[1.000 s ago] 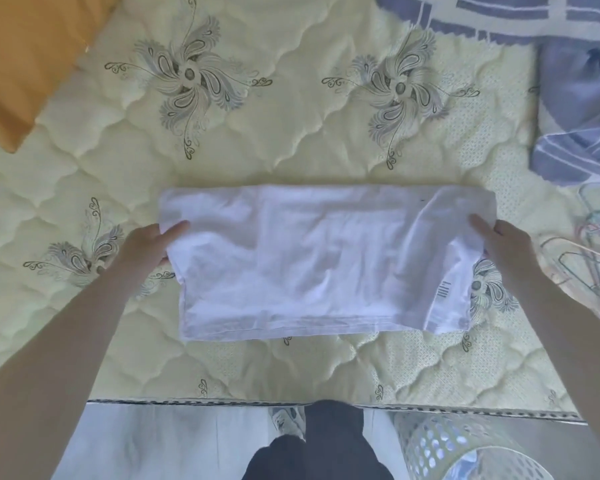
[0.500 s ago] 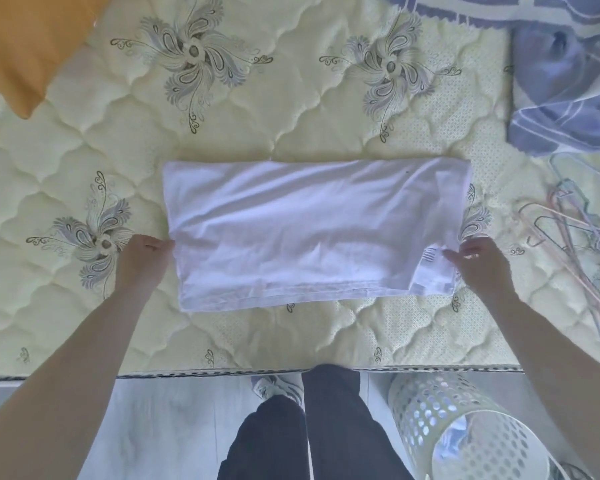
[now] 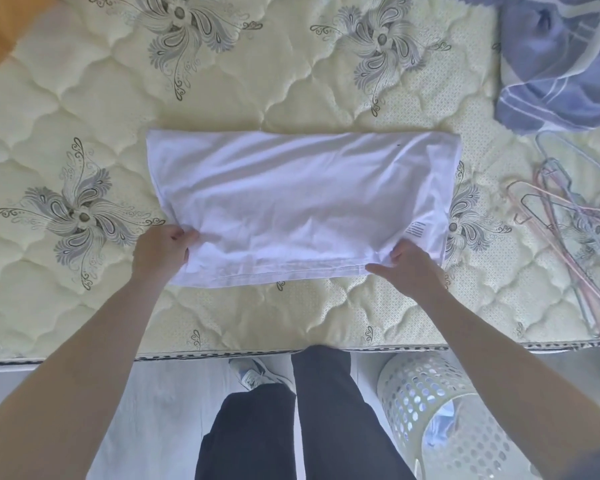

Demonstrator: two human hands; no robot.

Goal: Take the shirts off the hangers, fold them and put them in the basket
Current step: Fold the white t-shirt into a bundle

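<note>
On the quilted cream mattress (image 3: 291,317), a half-folded white cotton shirt (image 3: 302,202) is pinched at its near hem by left hand (image 3: 160,252) and right hand (image 3: 411,266), its transfer to the perforated white basket (image 3: 426,393) and a crumpled blue shirt (image 3: 561,71) judged outstanding.

cam=head, sole view | from=above the near edge of the bed (image 3: 84,98), person standing | faces=forward and steeply down | range=close, white shirt (image 3: 302,202) within arm's reach | field=wide, bed edge bowed; floor (image 3: 174,393) and basket (image 3: 423,386) along the bottom
</note>
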